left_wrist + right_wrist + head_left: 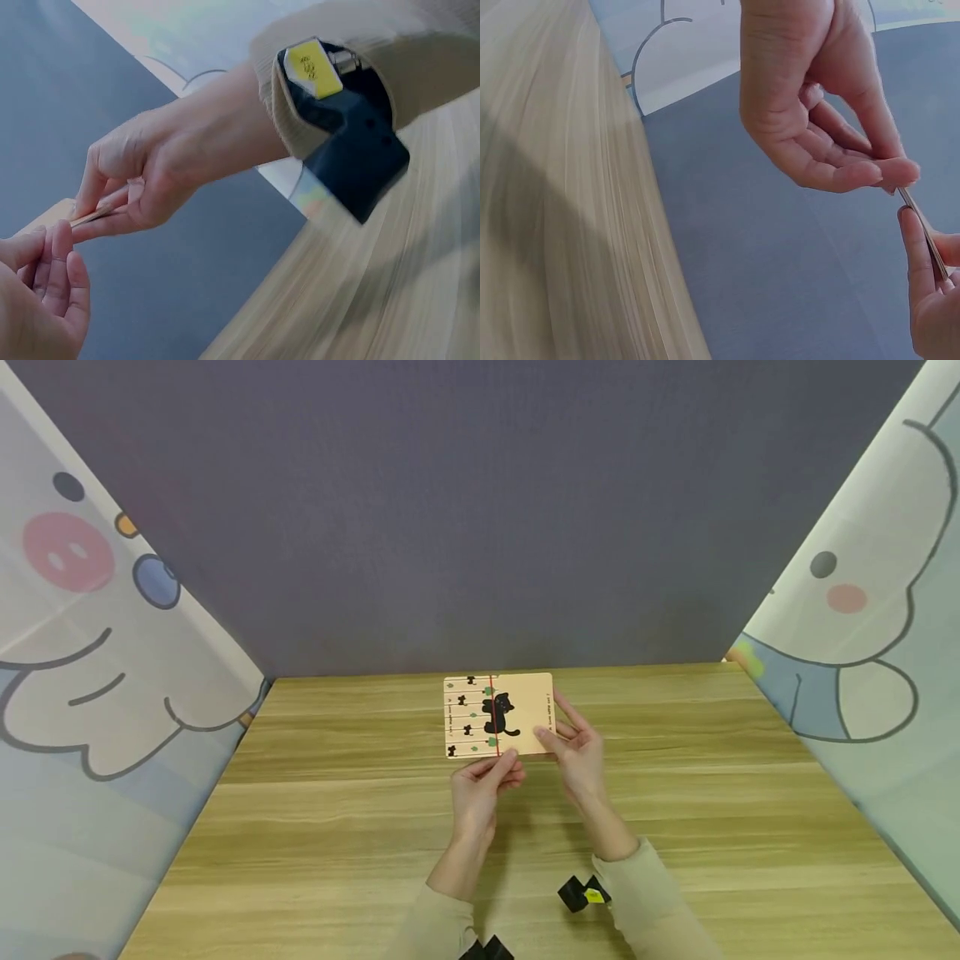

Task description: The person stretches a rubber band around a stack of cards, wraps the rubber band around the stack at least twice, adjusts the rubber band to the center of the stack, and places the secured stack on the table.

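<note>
A thin cream notebook (525,714) with a black cat, small cats and green plants on its cover is held up above the table, turned sideways. A narrow red band (494,718) runs across the cover. My left hand (480,789) pinches the lower edge beside the band's end, thumb in front. At the right end, my right hand (581,760) grips the notebook, its thumb on the cover and its other fingers behind. In the right wrist view, the notebook (928,234) shows edge-on between my left hand (810,112) and right hand (941,315).
A wood-grain table (322,827) lies below the hands, with a dark grey panel (480,527) behind it. Cartoon-printed sheets (97,668) stand at both sides. Black wrist devices (573,894) sit at the light sleeves; the right one bears a yellow label.
</note>
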Available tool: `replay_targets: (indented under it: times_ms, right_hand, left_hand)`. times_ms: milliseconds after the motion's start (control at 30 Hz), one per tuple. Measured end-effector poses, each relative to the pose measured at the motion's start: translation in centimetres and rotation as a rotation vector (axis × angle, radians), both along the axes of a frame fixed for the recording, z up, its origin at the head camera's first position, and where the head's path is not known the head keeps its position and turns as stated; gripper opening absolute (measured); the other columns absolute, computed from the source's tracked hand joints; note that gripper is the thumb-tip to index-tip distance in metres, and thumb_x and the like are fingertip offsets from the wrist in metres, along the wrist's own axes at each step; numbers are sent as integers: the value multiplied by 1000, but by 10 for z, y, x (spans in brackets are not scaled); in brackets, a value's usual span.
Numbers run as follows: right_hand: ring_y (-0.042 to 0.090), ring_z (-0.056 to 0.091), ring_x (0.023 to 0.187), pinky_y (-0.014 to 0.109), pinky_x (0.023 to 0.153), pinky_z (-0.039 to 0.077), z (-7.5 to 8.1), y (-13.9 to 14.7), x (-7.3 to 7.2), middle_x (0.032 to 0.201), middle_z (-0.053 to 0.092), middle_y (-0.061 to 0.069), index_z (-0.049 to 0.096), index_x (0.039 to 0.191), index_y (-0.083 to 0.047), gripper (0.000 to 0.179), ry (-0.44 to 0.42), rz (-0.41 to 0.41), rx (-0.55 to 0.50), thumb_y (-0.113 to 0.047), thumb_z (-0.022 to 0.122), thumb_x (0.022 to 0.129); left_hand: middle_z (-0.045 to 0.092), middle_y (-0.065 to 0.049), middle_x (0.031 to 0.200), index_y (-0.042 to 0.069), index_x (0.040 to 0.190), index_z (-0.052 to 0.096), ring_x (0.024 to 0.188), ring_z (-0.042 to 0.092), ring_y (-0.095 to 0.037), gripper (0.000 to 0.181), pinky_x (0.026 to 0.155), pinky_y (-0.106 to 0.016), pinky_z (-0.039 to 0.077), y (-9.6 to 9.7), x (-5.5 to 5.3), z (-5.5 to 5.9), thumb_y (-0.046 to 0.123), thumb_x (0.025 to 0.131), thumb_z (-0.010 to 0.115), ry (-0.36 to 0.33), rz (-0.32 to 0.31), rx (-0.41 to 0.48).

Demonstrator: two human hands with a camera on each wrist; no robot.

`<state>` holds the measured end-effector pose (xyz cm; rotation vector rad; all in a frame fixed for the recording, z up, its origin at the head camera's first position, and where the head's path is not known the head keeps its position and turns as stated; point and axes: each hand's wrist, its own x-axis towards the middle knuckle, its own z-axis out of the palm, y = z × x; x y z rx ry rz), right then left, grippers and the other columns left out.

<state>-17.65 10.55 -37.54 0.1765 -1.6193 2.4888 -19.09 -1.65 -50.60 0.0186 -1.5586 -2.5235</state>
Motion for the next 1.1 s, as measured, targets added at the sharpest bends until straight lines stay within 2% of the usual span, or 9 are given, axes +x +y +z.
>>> replay_targets:
  times_ms: [100, 200, 233, 333, 367, 433, 467, 1067, 1100]
  right_hand:
    - [21, 65, 76, 32, 60, 54, 0, 1, 0, 84, 68, 3, 42, 130, -2, 58, -15, -8, -13, 20, 51, 77]
    - [21, 65, 75, 32, 58, 54, 0, 2, 0, 84, 68, 4, 41, 131, -2, 59, -25, -9, -19, 20, 51, 77]
    - [20, 65, 75, 32, 58, 54, 0, 2, 0, 84, 68, 4, 40, 131, -2, 59, -25, -10, -23, 20, 51, 77]
    - [18, 65, 71, 28, 55, 53, 0, 3, -1, 83, 68, 5, 40, 131, -2, 60, -27, -18, -33, 21, 51, 76]
    - [18, 65, 70, 28, 54, 53, 1, 3, -1, 82, 68, 5, 41, 131, -2, 60, -27, -23, -31, 21, 51, 76]
    - [17, 65, 70, 27, 54, 53, 0, 3, -1, 82, 68, 4, 42, 130, -2, 60, -30, -26, -22, 21, 52, 76]
    - [18, 65, 70, 29, 54, 53, 0, 3, -1, 83, 68, 4, 42, 130, -3, 60, -33, -27, -16, 21, 52, 76]
    - [20, 65, 74, 33, 61, 53, -5, -6, 2, 85, 68, 5, 42, 131, -4, 59, -10, 32, -12, 19, 53, 78]
    - [20, 65, 74, 33, 61, 53, -6, -6, 1, 85, 68, 5, 42, 131, -4, 59, -14, 32, -12, 19, 53, 77]
  left_hand:
    - [66, -17, 80, -1, 90, 68, 68, 65, -30, 23, 59, -37, 54, -1, 1, 1, 18, 77, 69, 19, -10, 15]
    - [66, -17, 76, -8, 88, 66, 62, 64, -24, 20, 55, -31, 54, -3, 19, 44, 11, 79, 67, -3, 11, 16]
    - [66, -15, 75, -6, 88, 66, 61, 64, -22, 19, 55, -29, 54, -5, 20, 44, 11, 80, 66, 15, 19, 11]
    - [65, -18, 76, -10, 88, 65, 61, 64, -26, 26, 55, -33, 54, -11, 18, 41, 15, 79, 68, -41, 54, 25]
    - [65, -18, 77, -9, 90, 65, 63, 64, -28, 30, 57, -35, 54, -12, 11, 27, 19, 78, 69, -65, 67, 18]
    - [65, -20, 79, -4, 88, 67, 66, 63, -34, 30, 57, -40, 54, -14, -2, -5, 24, 76, 70, -15, 65, 24]
    - [64, -23, 79, -6, 88, 66, 67, 63, -37, 32, 58, -43, 53, -13, -3, -7, 23, 76, 71, -35, 69, 28]
    - [66, -18, 79, -3, 88, 67, 68, 64, -32, 26, 59, -40, 54, 4, 1, -8, 21, 78, 69, 18, 32, -24]
    - [66, -18, 77, -4, 87, 67, 66, 64, -30, 23, 57, -37, 54, 3, 8, 7, 18, 79, 67, 39, 25, -32]
